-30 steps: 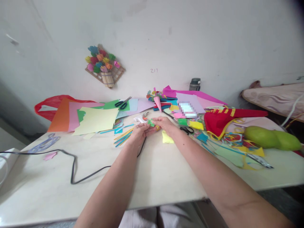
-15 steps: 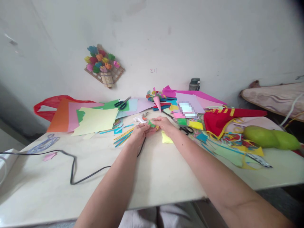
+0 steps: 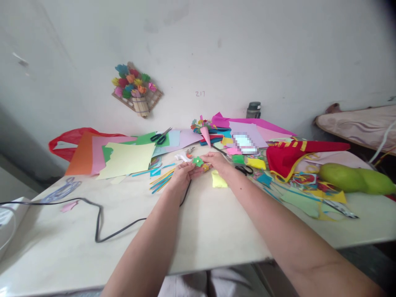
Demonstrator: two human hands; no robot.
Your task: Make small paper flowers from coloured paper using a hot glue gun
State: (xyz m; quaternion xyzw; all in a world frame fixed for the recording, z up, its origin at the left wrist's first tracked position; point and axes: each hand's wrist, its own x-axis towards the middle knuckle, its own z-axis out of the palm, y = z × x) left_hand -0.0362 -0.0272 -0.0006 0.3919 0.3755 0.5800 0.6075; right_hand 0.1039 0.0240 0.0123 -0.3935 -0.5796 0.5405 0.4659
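Observation:
In the middle of the table my left hand (image 3: 182,171) is closed, pinching a green paper flower (image 3: 198,161) with a small pale centre. A yellow-orange paper flower (image 3: 205,167) shows just below it, between the hands. My right hand (image 3: 217,160) is closed too, its fingertips meeting at the right side of the flowers; what exactly they grip is partly hidden. Just behind the hands lies a white glue gun (image 3: 182,157) with an orange part. Thin blue and yellow paper strips (image 3: 162,181) are beside my left hand. A yellow packet (image 3: 219,179) sits below my right wrist.
Coloured paper sheets (image 3: 128,159) and scissors (image 3: 161,137) are at the back left. A pink cone with paper flowers (image 3: 204,133) stands behind. Black-handled scissors (image 3: 244,169), a red cloth (image 3: 281,161), green fruit (image 3: 342,178) and a cutter (image 3: 340,209) lie right. A black cord (image 3: 98,222) crosses the left.
The green flower has turned and its face now shows more fully between my hands. My right fingers have shifted slightly right. The whole view has moved a little.

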